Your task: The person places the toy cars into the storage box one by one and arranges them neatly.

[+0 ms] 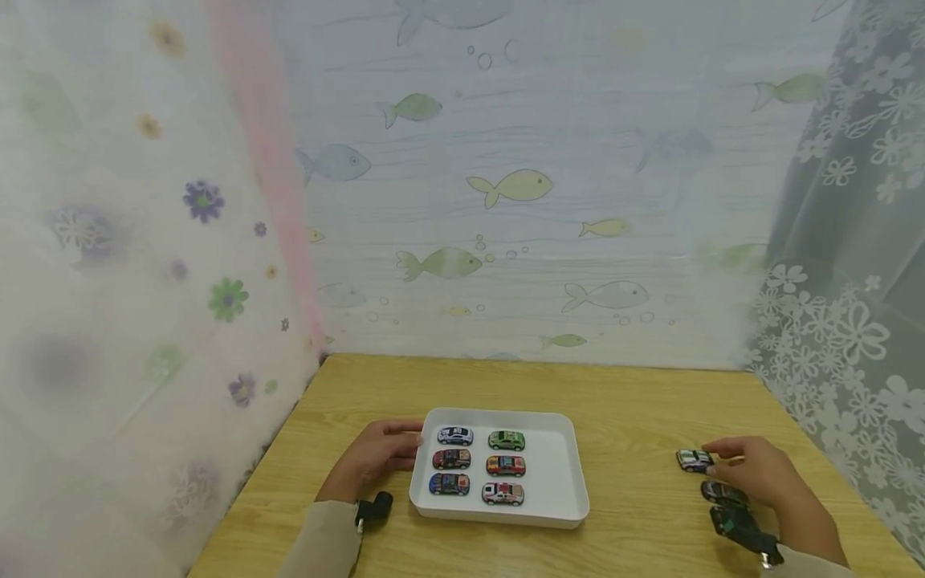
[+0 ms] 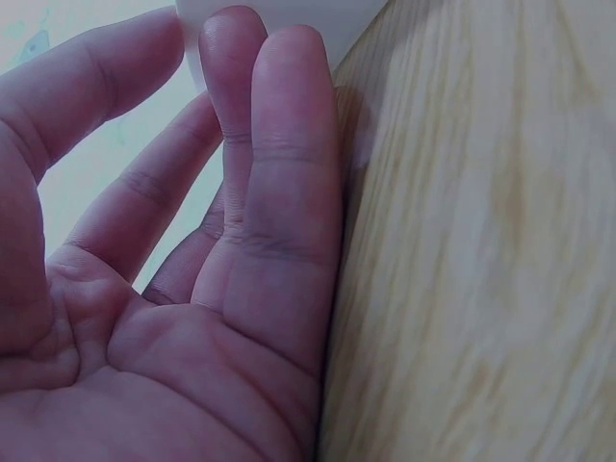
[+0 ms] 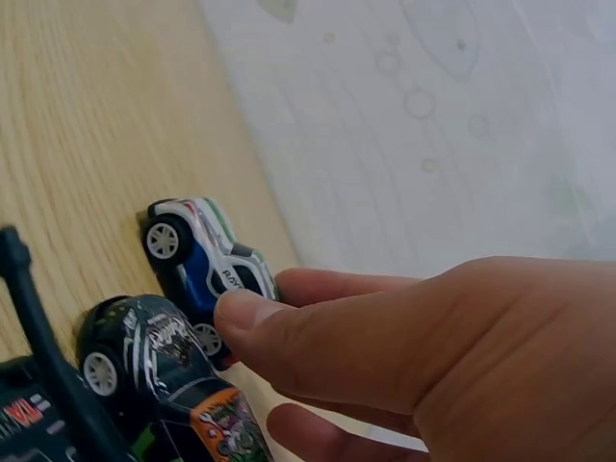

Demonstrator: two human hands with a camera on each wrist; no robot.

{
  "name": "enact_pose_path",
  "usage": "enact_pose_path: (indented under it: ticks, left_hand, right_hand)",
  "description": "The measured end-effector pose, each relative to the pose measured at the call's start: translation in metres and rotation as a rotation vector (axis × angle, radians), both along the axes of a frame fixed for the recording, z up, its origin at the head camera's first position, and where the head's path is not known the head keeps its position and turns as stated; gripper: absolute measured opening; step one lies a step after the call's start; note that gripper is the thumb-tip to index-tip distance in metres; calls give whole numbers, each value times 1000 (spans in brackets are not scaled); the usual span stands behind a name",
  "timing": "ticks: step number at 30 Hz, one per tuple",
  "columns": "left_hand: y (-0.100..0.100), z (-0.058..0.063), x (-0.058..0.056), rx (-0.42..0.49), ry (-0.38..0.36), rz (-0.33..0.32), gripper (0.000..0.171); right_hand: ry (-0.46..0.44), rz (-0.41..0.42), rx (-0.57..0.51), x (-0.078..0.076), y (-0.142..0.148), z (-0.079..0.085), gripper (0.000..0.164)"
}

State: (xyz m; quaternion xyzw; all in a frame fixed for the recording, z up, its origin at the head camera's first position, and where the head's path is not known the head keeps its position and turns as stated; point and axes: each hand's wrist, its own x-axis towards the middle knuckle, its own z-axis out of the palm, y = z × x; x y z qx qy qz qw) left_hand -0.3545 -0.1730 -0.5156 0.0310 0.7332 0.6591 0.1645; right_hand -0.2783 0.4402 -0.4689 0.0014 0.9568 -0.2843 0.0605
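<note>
At the tray's left side, my left hand [image 1: 379, 451] touches the wall of the white tray [image 1: 552, 457] with its fingers fairly straight. The left wrist view shows that palm [image 2: 173, 375] with the fingertips against the tray's edge [image 2: 318, 19]. On the right of the table, my right hand [image 1: 759, 470] pinches a white and blue toy car [image 1: 695, 460] between thumb and fingers. Close beside it stand a dark toy car [image 3: 159, 351] with an orange patch and another dark toy car [image 3: 29, 409], partly hidden by the wrist camera's strap.
Inside the tray, two columns of toy cars stand on its left and middle parts, among them a green car [image 1: 506, 440] and a blue car [image 1: 450, 484]. A fish-patterned curtain [image 1: 506, 241] hangs behind the wooden table [image 1: 636, 401], with flowered curtains at both sides.
</note>
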Motion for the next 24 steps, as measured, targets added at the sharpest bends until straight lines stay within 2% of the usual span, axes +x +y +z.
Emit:
enact_pose_path:
  ticks: [7,13,24]
  left_hand:
    - [-1,-1,0,-6,-6,-2,48]
    - [0,-1,-1,-1,-12,0,48]
    - [0,-2,-2,-15,-7,1,49]
  right_hand:
    - [9,-23,10,-5,-12,-5,45]
    - [-10,-33,92,-7,-24,-1,45]
    - [67,11,139,-10,-43,-2,39]
